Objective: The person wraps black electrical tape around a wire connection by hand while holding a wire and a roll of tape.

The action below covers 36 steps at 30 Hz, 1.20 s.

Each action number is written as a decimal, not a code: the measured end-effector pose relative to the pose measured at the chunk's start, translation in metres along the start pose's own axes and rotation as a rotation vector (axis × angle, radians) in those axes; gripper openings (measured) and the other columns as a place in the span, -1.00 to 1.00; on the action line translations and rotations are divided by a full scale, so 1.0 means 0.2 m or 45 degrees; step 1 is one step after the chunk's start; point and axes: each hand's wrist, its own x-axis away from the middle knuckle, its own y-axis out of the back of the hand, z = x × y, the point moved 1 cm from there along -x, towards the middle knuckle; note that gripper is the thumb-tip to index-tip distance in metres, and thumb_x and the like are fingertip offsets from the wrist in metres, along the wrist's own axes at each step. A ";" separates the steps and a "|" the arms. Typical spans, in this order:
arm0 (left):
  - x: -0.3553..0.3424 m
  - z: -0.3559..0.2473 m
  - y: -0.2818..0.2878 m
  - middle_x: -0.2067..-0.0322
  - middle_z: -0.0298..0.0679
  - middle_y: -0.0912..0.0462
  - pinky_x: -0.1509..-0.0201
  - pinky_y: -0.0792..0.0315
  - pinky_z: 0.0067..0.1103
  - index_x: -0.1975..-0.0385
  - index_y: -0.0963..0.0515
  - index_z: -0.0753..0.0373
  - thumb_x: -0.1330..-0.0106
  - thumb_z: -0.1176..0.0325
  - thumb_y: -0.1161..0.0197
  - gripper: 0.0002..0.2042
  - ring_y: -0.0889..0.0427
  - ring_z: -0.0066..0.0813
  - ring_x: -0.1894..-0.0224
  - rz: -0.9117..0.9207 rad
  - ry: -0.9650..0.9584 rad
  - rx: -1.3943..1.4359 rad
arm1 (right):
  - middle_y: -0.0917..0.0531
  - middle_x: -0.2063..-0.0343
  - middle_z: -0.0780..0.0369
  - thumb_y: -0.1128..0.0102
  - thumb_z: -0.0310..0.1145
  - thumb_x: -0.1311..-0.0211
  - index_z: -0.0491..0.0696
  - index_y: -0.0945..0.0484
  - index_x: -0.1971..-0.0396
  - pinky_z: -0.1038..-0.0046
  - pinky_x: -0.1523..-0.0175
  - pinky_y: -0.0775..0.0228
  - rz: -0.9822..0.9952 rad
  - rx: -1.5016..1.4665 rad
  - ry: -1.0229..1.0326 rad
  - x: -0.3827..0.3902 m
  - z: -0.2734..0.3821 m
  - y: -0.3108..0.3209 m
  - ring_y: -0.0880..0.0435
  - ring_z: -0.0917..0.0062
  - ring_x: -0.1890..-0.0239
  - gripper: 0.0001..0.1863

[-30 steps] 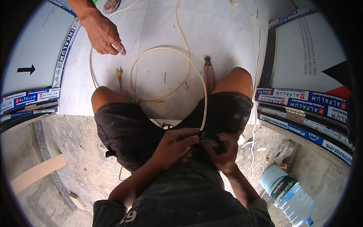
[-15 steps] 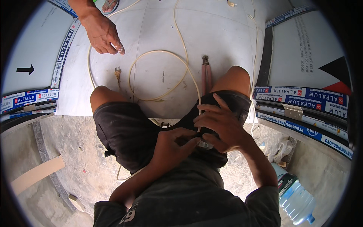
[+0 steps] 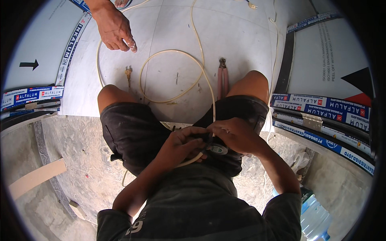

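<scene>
My left hand (image 3: 183,144) grips a cream cable (image 3: 213,104) over my lap, fingers bent around it. My right hand (image 3: 231,134) is close beside it, with its fingertips pinched on something dark at the cable, probably black tape; fingers partly hide this spot. A roll of tape (image 3: 218,149) with a pale label on its side sits just below my right fingers. The cable loops on the white board in front of me. Pink-handled pincers (image 3: 222,78) lie by my right knee, and a plug (image 3: 128,74) lies beyond my left knee.
Another person's hand (image 3: 116,30) hangs over the board (image 3: 169,32) at upper left. Large panels (image 3: 40,44) edged with printed film stand on both sides. A second plug (image 3: 252,5) lies at the far side. A large water bottle (image 3: 315,213) is at lower right.
My right hand rose with spread fingers half a second ago and has since come down, fingers closed at the cable. The tape roll shows more clearly. The view has shifted slightly.
</scene>
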 end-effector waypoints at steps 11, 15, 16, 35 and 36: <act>-0.20 0.00 0.05 0.10 -0.18 -0.66 -0.05 -0.61 -0.45 -0.08 -0.67 0.25 -0.25 0.46 -0.50 -0.62 -0.75 -0.34 0.05 0.148 -0.566 -1.051 | -0.82 0.34 0.01 -0.27 -0.36 -0.36 -0.12 -0.76 0.10 0.28 0.10 -0.67 -0.166 -0.032 -0.036 0.04 0.04 0.01 -0.86 0.17 0.25 -0.77; -0.20 0.06 0.00 0.08 -0.14 -0.70 -0.04 -0.60 -0.37 0.01 -0.65 0.23 -0.29 0.41 -0.48 -0.70 -0.76 -0.14 0.08 0.095 -0.546 -1.022 | -0.80 0.33 -0.01 -0.30 -0.36 -0.37 -0.14 -0.74 0.14 0.26 0.11 -0.67 -0.180 0.006 -0.052 0.07 0.03 0.02 -0.85 0.14 0.26 -0.80; -0.20 0.07 -0.01 0.06 -0.15 -0.71 -0.03 -0.60 -0.33 0.02 -0.64 0.21 -0.30 0.40 -0.48 -0.72 -0.75 -0.09 0.09 0.048 -0.522 -0.994 | -0.79 0.33 -0.02 -0.29 -0.36 -0.38 -0.14 -0.74 0.15 0.25 0.11 -0.67 -0.194 0.001 -0.015 0.07 0.03 0.02 -0.84 0.13 0.27 -0.81; -0.20 -0.14 -0.05 0.02 -0.31 -0.74 0.03 -0.63 -0.38 0.01 -0.72 0.13 -0.18 0.52 -0.49 -0.65 -0.68 -0.24 0.00 -0.070 -1.275 -1.621 | -0.75 0.31 0.18 -0.53 -0.45 -0.17 -0.14 -0.56 -0.23 0.45 0.20 -0.62 -0.157 -0.014 0.051 -0.04 0.01 0.04 -0.73 0.50 0.37 -0.40; -0.19 -0.10 -0.05 0.08 -0.28 -0.76 0.13 -0.63 -0.43 0.02 -0.71 0.16 -0.24 0.50 -0.48 -0.70 -0.71 -0.33 0.10 -0.301 -1.198 -1.352 | -0.75 0.31 0.18 -0.52 -0.47 -0.16 -0.15 -0.56 -0.25 0.47 0.18 -0.63 -0.213 -0.171 -0.015 -0.04 -0.02 0.02 -0.73 0.54 0.36 -0.39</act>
